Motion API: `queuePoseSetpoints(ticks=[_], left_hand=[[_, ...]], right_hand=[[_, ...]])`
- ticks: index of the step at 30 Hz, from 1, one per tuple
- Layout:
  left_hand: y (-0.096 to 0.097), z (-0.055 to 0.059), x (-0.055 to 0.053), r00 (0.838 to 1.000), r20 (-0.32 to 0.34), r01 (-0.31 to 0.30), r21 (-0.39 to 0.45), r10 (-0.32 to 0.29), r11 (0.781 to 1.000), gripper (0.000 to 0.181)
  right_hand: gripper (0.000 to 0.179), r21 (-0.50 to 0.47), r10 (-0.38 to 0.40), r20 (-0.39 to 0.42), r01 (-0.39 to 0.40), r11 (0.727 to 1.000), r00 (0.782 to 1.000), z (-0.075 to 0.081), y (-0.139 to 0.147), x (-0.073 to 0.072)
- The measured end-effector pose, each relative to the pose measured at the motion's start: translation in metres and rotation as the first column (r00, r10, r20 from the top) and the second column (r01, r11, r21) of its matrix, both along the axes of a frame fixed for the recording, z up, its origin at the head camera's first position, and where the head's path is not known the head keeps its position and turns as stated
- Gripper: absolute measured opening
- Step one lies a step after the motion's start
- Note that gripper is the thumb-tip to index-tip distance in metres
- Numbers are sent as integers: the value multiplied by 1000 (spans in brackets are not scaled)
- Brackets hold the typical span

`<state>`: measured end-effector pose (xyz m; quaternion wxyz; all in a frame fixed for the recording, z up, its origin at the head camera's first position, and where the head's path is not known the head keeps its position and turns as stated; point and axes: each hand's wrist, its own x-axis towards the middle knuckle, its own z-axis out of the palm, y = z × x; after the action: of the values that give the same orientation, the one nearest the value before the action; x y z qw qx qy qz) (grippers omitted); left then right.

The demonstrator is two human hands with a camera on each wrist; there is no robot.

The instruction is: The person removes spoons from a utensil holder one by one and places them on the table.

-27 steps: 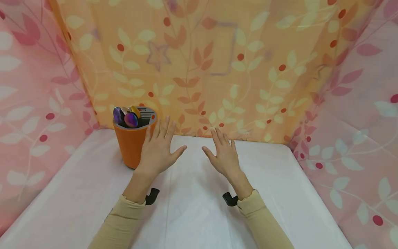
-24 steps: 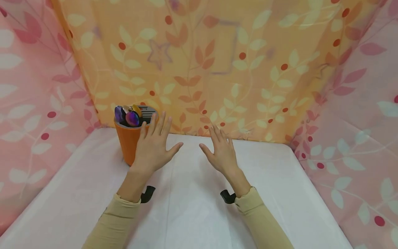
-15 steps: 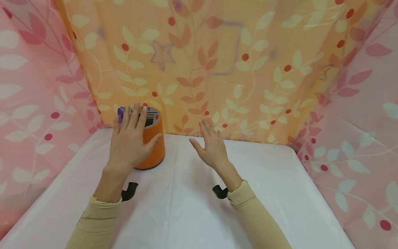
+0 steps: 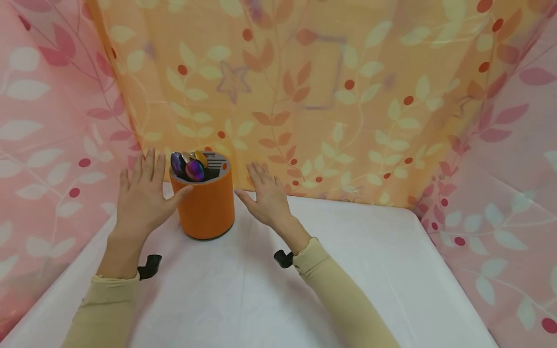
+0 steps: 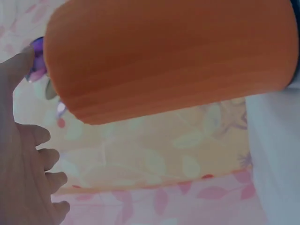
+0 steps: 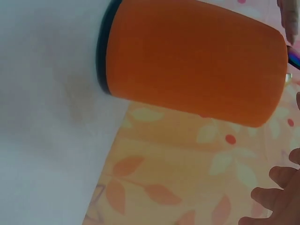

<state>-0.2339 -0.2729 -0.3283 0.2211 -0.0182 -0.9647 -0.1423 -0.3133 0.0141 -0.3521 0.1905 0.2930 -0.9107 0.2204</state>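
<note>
An orange round utensil holder (image 4: 206, 208) stands upright on the white-covered table, toward the back left. Shiny rounded ends of what look like spoons (image 4: 195, 170), purple and gold, stick out of its grey slotted top. My left hand (image 4: 143, 200) is at the holder's left with fingers spread, its thumb overlapping the front edge in the head view. On the other side is my right hand (image 4: 269, 199), fingers extended, a small gap from the wall. The holder (image 5: 173, 58) fills much of the left wrist view, and the holder (image 6: 197, 61) likewise the right. Neither hand grips it.
A yellow leaf-patterned sheet (image 4: 296, 96) forms the back wall close behind the holder. Pink patterned sheets (image 4: 43, 145) enclose the sides. The white table (image 4: 348, 251) extends to the front and right. Each wrist carries a black mount (image 4: 150, 267).
My left hand has moved left, past the front of the holder to its far side. My right hand has also shifted left, nearing the holder's right side. The holder stays in place.
</note>
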Motion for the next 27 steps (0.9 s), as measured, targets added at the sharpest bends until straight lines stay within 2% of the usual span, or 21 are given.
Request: queuePoseSetpoints(ticks=[5,9,14,18,21,27], left_hand=[[-12,-7,-9,997,68,26,42,-29,999,108],[-18,-11,-16,993,98,60,57,-65,997,108],[-24,-17,-26,990,108,89,44,-93,995,108],[-26,-23,-30,989,106,97,40,-101,994,110],[-23,-26,-31,988,106,102,73,-110,992,113],[-16,-28,-34,986,98,121,145,-136,982,115]], right_hand=[[80,42,-7,44,6,999,999,2,-22,-6],[80,64,-14,72,10,998,997,2,-35,-11],[81,75,-13,94,6,997,995,-2,-46,-14],[81,98,-22,79,14,995,997,-7,-51,-15],[83,104,-24,78,15,994,997,-9,-53,-15],[89,67,-3,137,-7,998,991,-10,-52,-13]])
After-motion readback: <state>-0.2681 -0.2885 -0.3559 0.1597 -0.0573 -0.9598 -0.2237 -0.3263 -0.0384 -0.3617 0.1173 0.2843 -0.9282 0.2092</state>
